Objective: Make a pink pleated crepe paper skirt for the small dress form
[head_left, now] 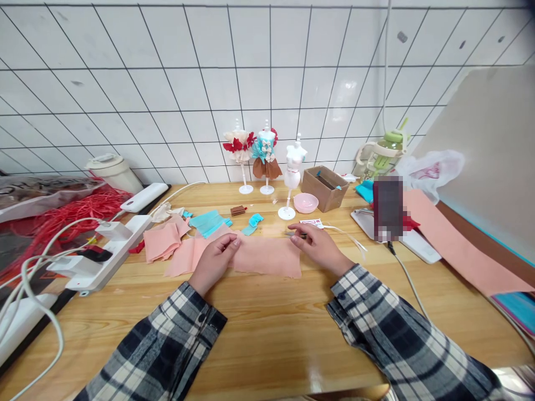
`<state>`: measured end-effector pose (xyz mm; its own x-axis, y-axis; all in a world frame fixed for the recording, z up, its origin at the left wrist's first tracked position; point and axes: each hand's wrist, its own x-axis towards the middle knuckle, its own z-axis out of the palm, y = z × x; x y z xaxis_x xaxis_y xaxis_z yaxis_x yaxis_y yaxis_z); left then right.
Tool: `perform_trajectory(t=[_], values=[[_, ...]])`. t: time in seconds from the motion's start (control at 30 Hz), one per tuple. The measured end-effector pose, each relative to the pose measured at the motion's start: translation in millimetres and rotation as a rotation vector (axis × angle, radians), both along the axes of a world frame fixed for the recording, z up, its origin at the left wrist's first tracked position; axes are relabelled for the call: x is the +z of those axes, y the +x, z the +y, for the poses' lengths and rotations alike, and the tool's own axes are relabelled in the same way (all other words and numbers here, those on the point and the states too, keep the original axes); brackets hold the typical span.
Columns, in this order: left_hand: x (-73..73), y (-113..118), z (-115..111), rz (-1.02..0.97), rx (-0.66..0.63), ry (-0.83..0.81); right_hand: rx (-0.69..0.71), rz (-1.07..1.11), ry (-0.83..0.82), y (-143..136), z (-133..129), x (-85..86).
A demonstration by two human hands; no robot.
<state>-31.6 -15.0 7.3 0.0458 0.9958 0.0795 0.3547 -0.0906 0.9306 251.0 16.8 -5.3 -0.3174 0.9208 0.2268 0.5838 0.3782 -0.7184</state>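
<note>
Tugging unevenly could skew the cloth point(267, 259), pinched by the left hand point(214, 260); the right hand point(321, 245)'s grip is unclear.

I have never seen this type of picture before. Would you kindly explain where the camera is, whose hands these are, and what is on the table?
There is no machine here. The single picture comes from a camera worn on a person's head, looking forward and down. So you see that person's own left hand and right hand, both bare, in plaid sleeves.

The left hand pinches a piece of pink cloth. The right hand is at its other end; something small and dark shows at the fingers, but I cannot tell what.

On the wooden table, a power strip and blue scraps lie toward the left. Behind the cloth stand three dress forms, a bowl and a box.
</note>
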Motion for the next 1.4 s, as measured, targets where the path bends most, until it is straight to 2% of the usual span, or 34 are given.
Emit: perform_trajectory(t=[0.1, 0.2, 0.27, 0.33, 0.53, 0.7, 0.77, 0.83, 0.9, 0.93, 0.97, 1.0, 1.1, 1.2, 1.3, 1.4], values=[[-0.5, -1, 0, 0.119, -0.059, 0.070, 0.091, -0.044, 0.081, -6, -7, 3.5], [-2.3, -1, 6, 0.231, -0.093, 0.147, 0.256, -0.126, 0.238, -20, -17, 4.7], [-4.0, 2, 15, 0.307, -0.103, 0.197, 0.384, -0.212, 0.265, -30, -22, 3.2], [-5.9, 6, 26, 0.388, -0.091, 0.261, 0.449, -0.282, 0.250, -39, -26, 0.3], [-8.3, 20, 50, 0.564, -0.031, 0.486, 0.456, -0.357, 0.227, -50, -32, -6.2], [-4.5, 12, 42, 0.625, 0.114, 0.635, 0.397, -0.355, 0.208, -46, -31, -8.2], [-3.1, 11, 34, 0.644, 0.058, 0.675, 0.393, -0.302, 0.201, -43, -29, -8.0], [-2.2, 13, 26, 0.664, -0.103, 0.691, 0.386, -0.237, 0.216, -37, -24, -5.8], [-1.6, 20, 21, 0.696, -0.355, 0.695, 0.276, -0.216, 0.245, -25, -15, -2.0], [-1.3, 23, 19, 0.712, -0.466, 0.689, 0.150, -0.238, 0.253, -16, -9, 0.1], [-1.0, 25, 19, 0.724, -0.540, 0.683, -0.038, -0.275, 0.243, -5, -3, 2.0], [-0.4, 26, 18, 0.736, -0.578, 0.676, -0.160, -0.290, 0.234, 8, 3, 3.4], [3.4, 28, 17, 0.799, -0.541, 0.708, -0.379, -0.325, 0.211, 46, 21, 4.2], [12.0, 41, 4, 0.900, -0.509, 0.854, -0.452, -0.365, 0.152, 71, 31, -0.5], [20.8, 81, -13, 0.861, -0.547, 0.959, -0.485, -0.401, 0.078, 79, 37, -7.6], [19.3, 131, -16, 0.803, -0.543, 0.854, -0.502, -0.414, 0.007, 80, 42, -13.1]])
